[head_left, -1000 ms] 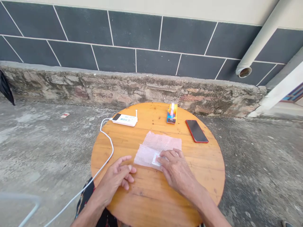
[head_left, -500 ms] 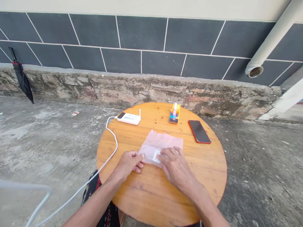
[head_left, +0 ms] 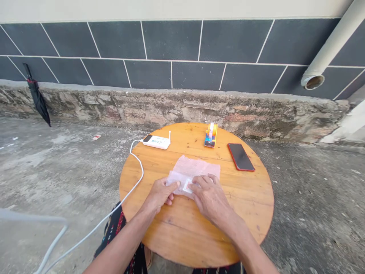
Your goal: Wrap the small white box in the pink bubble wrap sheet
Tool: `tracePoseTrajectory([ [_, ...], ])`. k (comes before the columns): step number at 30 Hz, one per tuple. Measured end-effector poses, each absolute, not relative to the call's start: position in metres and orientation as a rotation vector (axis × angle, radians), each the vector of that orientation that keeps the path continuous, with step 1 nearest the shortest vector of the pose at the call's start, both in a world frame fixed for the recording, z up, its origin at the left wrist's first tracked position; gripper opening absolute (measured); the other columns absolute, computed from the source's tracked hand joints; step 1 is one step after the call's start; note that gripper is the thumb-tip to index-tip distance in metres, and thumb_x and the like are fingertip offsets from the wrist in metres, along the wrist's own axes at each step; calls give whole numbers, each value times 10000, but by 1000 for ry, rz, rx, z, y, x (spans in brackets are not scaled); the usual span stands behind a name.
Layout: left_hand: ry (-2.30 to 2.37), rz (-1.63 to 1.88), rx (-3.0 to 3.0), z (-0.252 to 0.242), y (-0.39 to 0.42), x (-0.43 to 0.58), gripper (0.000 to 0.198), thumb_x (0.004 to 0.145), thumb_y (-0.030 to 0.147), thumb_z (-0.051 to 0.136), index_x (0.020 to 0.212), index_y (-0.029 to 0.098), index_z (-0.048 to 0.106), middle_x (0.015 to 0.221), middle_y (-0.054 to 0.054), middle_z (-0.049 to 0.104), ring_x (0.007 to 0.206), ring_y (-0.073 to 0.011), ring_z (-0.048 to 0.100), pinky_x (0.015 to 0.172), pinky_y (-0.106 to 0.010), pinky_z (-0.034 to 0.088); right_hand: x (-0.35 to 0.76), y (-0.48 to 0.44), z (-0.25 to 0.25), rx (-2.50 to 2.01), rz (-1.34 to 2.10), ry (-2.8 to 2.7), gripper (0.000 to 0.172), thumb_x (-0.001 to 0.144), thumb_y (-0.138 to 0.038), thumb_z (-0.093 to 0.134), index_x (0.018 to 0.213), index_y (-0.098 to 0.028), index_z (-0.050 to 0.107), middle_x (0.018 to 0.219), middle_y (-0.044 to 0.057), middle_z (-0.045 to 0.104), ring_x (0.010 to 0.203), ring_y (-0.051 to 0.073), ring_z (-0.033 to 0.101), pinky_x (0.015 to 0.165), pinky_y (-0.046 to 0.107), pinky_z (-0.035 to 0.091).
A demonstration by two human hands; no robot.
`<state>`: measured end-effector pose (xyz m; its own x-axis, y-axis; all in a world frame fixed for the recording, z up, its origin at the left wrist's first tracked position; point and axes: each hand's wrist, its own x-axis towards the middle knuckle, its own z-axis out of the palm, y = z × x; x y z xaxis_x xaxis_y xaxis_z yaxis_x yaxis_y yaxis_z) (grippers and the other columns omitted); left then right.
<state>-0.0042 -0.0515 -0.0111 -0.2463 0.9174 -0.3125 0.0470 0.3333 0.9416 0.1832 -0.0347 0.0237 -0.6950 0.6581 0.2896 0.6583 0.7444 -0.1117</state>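
- Left hand (head_left: 161, 193) has moved in: off the sheet a second ago, now at its left edge.
- Left grip: clamped on the pink sheet (head_left: 196, 165), thumb on top, fingers curled below.
- Right hand (head_left: 210, 194): fingertips at the right side of a small white packet (head_left: 187, 185); can't tell if I'm pinching or just pressing it.
- Packet lies on the sheet, between my hands, on the round wooden table (head_left: 182, 236).
- Beyond: tape dispenser (head_left: 210, 137) near the far edge; phone (head_left: 241, 157) right of it, dark face up.
- Far left: white device (head_left: 156, 142), cable (head_left: 142, 170) running off the table.
- Past that: black umbrella (head_left: 39, 100) leaning on the wall.
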Motion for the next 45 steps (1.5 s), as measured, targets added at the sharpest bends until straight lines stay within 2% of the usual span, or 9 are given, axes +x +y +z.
tracePoseTrajectory([
  [2,1589,1058,948,-10,-50,-4,332,644,448,693,639,138,574,378,74,431,305,-50,360,297,-155,275,183,-35,24,-1014,-8,-2634,212,832,-133,570,1006,-229,643,1072,45,623,1009,231,527,987,449,270],
  [4,1597,1056,997,-10,-48,-3,292,639,418,681,632,143,581,379,83,412,310,-50,342,303,-159,253,183,-34,24,-1009,-6,-2631,209,828,-129,570,997,-228,644,1060,46,624,1004,232,526,984,448,273],
  [9,1639,1090,1106,-16,-43,0,188,658,344,626,678,159,596,479,69,487,370,-70,397,340,-177,293,183,-34,24,-1015,9,-2636,213,824,-132,570,998,-229,645,1067,49,627,1011,237,529,990,459,264],
  [16,1663,1174,1118,-25,-40,7,124,691,287,583,665,195,504,443,94,456,370,-79,421,352,-169,291,183,-32,22,-1022,2,-2656,238,837,-141,553,1040,-233,636,1109,55,623,1030,247,530,992,467,262],
  [20,1622,1207,1071,-20,-41,15,98,706,281,551,683,190,523,467,79,499,368,-87,448,343,-176,335,181,-32,23,-1021,5,-2663,238,844,-141,538,1042,-231,634,1098,60,621,1033,248,532,994,468,261],
  [26,1531,1269,974,-15,-44,19,110,699,277,552,707,168,546,498,68,520,392,-74,467,360,-160,364,179,-33,26,-1058,10,-2692,241,832,-121,521,1028,-224,617,1062,59,627,1027,239,551,1017,473,237],
  [31,1472,1300,882,-14,-46,17,175,686,334,565,692,168,513,497,61,521,377,-72,454,351,-168,365,176,-33,34,-1071,-33,-2754,346,831,-121,485,1150,-235,557,1051,64,615,994,247,548,1000,478,250],
  [37,1424,1317,892,-16,-47,16,186,692,338,566,725,157,543,558,37,557,415,-77,484,371,-172,384,164,-29,46,-1111,-92,-2875,260,792,-151,493,1007,-224,620,970,88,603,941,272,541,977,502,259],
  [45,1462,1271,1126,-12,-47,17,130,734,257,540,732,158,625,559,40,552,470,-92,487,441,-185,386,167,-30,46,-1129,21,-2839,366,797,-116,475,1138,-204,575,1081,93,613,1027,257,540,1025,481,235],
])
